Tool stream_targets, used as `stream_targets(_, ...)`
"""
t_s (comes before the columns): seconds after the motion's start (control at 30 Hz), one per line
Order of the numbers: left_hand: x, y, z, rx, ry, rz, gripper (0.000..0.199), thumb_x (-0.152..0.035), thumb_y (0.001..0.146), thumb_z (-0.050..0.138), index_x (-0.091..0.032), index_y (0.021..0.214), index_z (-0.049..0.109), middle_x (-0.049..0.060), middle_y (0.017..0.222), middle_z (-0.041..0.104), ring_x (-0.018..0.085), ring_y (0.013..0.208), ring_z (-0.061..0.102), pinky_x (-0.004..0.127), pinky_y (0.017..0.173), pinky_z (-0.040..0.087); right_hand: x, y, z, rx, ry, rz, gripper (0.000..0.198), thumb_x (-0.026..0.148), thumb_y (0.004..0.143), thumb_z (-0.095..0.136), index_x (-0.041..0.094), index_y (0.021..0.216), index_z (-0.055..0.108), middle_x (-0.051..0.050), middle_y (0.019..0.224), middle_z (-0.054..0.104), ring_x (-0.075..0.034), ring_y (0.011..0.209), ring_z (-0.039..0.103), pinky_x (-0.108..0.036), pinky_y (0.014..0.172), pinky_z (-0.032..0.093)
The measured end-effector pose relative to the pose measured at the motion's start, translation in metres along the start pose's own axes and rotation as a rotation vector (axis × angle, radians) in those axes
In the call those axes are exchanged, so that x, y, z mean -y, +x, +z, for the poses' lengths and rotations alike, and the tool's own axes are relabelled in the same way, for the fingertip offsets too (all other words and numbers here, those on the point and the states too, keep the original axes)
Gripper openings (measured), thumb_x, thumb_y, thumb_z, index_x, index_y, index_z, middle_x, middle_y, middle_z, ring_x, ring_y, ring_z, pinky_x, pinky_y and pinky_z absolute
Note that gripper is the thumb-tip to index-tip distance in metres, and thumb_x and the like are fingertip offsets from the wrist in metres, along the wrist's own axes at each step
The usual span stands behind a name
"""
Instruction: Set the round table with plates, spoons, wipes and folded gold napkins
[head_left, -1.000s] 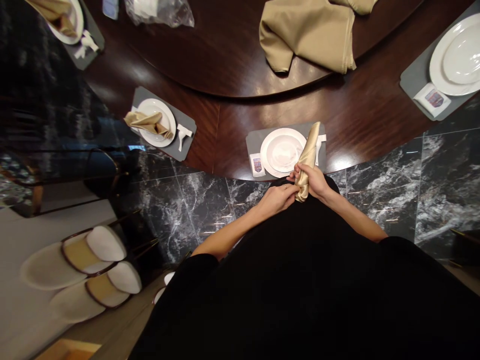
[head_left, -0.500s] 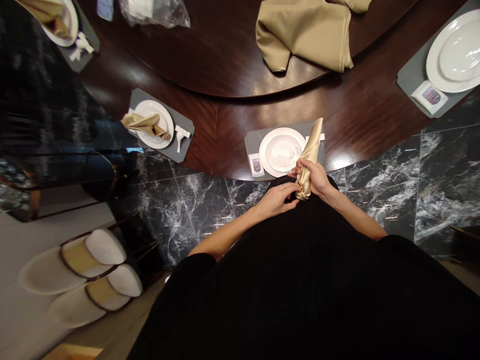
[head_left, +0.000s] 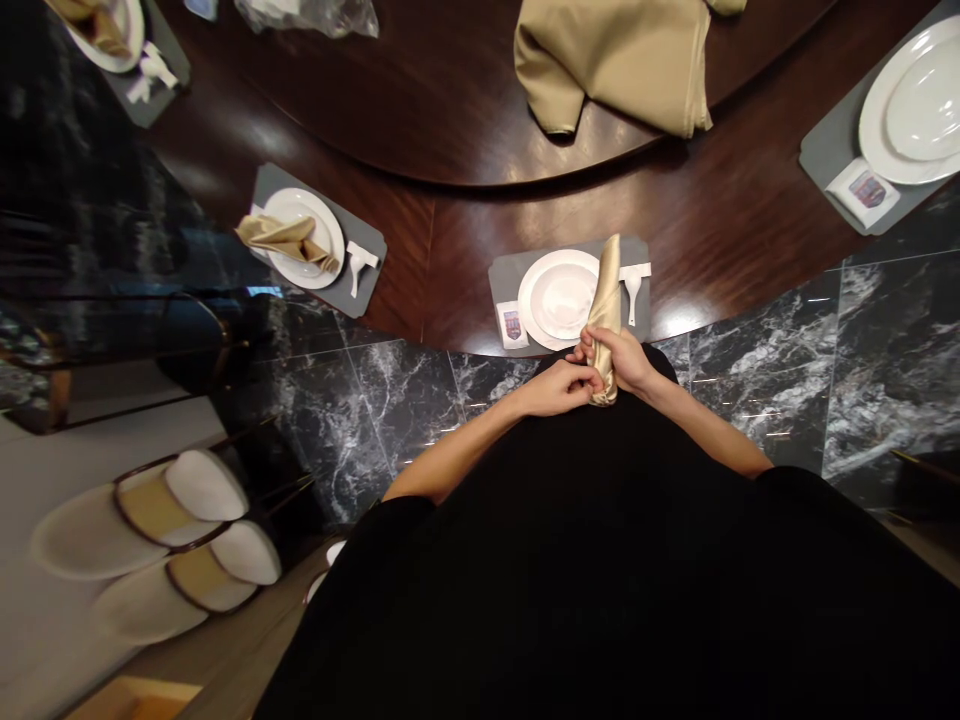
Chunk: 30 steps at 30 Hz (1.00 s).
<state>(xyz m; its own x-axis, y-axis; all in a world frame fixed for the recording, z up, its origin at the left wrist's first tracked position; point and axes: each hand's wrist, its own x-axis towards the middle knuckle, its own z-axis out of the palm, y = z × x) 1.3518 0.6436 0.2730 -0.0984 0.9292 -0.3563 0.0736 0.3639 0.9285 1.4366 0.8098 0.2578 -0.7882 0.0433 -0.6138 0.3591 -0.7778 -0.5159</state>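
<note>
A gold cloth napkin (head_left: 608, 280), folded into a narrow upright roll, is held close to my body at the table edge. My right hand (head_left: 621, 357) wraps round its lower middle. The fingers of my left hand (head_left: 564, 386) are closed on its gathered lower end. Just beyond lies a white plate (head_left: 534, 297) with a smaller one stacked on it, partly covered by the napkin. Both rest on a grey placemat (head_left: 510, 272). To the left of the plate is a white packet (head_left: 512, 325) with a printed label; a white spoon (head_left: 633, 297) lies to the right.
A dark wooden turntable (head_left: 442, 120) bears a heap of gold cloth (head_left: 622, 60) and a clear plastic bag (head_left: 307, 15). On the left, another plate (head_left: 330, 228) holds a folded napkin (head_left: 289, 240). More plates (head_left: 930, 110) are at the right. Pale chairs (head_left: 202, 485) stand at lower left.
The napkin has turned more upright, its tip shifting left, which uncovers the spoon. My left fingers have closed further on the napkin's lower end.
</note>
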Motion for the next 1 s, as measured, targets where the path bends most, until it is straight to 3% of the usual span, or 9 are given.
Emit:
stream_targets(0.13, -0.005, -0.009, 0.004, -0.096, 0.268, 0.105, 0.024, -0.024, 0.101, 0.069, -0.023, 0.12, 0.083, 0.007, 0.111, 0.08, 0.019, 0.092, 0.074, 0.029, 0.087, 0.06, 0.006, 0.002, -0.003, -0.048, 0.046, -0.005, 0.055, 0.06, 0.08, 0.098, 0.025, 0.08, 0.055, 0.005, 0.066, 0.053, -0.017, 0.073, 0.064, -0.038, 0.091, 0.069)
stream_targets(0.2, -0.002, -0.012, 0.01, -0.182, 0.387, 0.14, 0.025, -0.024, 0.108, 0.063, -0.026, 0.125, 0.082, 0.01, 0.13, 0.079, 0.021, 0.111, 0.076, 0.031, 0.096, 0.062, 0.008, 0.002, -0.004, -0.07, 0.069, -0.01, 0.054, 0.058, 0.082, 0.096, 0.026, 0.08, 0.053, 0.005, 0.066, 0.052, -0.017, 0.072, 0.063, -0.038, 0.09, 0.069)
stream_targets(0.27, 0.004, -0.014, 0.015, -0.246, 0.471, 0.176, 0.026, -0.023, 0.111, 0.061, -0.027, 0.127, 0.082, 0.01, 0.136, 0.078, 0.023, 0.122, 0.074, 0.036, 0.104, 0.063, 0.008, 0.001, -0.003, -0.084, 0.08, -0.022, 0.053, 0.057, 0.083, 0.095, 0.026, 0.08, 0.053, 0.005, 0.066, 0.051, -0.017, 0.072, 0.063, -0.038, 0.089, 0.069)
stream_targets(0.43, 0.019, -0.012, 0.025, -0.271, 0.455, 0.256, 0.024, -0.023, 0.113, 0.062, -0.026, 0.128, 0.081, 0.011, 0.125, 0.079, 0.025, 0.121, 0.072, 0.043, 0.108, 0.064, 0.008, 0.0, -0.001, -0.092, 0.076, -0.035, 0.053, 0.058, 0.085, 0.094, 0.026, 0.08, 0.053, 0.005, 0.066, 0.05, -0.017, 0.073, 0.062, -0.039, 0.09, 0.069)
stream_targets(0.67, 0.026, -0.013, 0.032, -0.449, 0.362, 0.321, 0.018, -0.024, 0.111, 0.067, -0.026, 0.122, 0.081, 0.013, 0.129, 0.074, 0.027, 0.127, 0.07, 0.047, 0.11, 0.061, 0.01, -0.001, 0.001, -0.095, 0.067, -0.084, 0.054, 0.061, 0.083, 0.095, 0.026, 0.079, 0.055, 0.004, 0.066, 0.051, -0.018, 0.075, 0.063, -0.039, 0.09, 0.069)
stream_targets(0.83, 0.018, -0.009, 0.029, -0.385, 0.32, 0.298, 0.016, -0.026, 0.111, 0.066, -0.025, 0.116, 0.081, 0.012, 0.118, 0.08, 0.026, 0.12, 0.071, 0.047, 0.108, 0.061, 0.01, -0.002, 0.001, -0.103, 0.067, -0.094, 0.054, 0.061, 0.086, 0.095, 0.026, 0.079, 0.054, 0.004, 0.067, 0.051, -0.017, 0.074, 0.064, -0.039, 0.091, 0.068)
stream_targets(1.0, 0.002, -0.001, 0.015, -0.243, 0.198, 0.095, 0.013, -0.018, 0.1, 0.066, -0.021, 0.101, 0.079, 0.005, 0.093, 0.076, 0.021, 0.09, 0.071, 0.035, 0.092, 0.059, 0.009, -0.003, 0.002, -0.076, 0.046, -0.077, 0.055, 0.061, 0.084, 0.096, 0.026, 0.079, 0.054, 0.004, 0.065, 0.052, -0.018, 0.073, 0.063, -0.038, 0.089, 0.068)
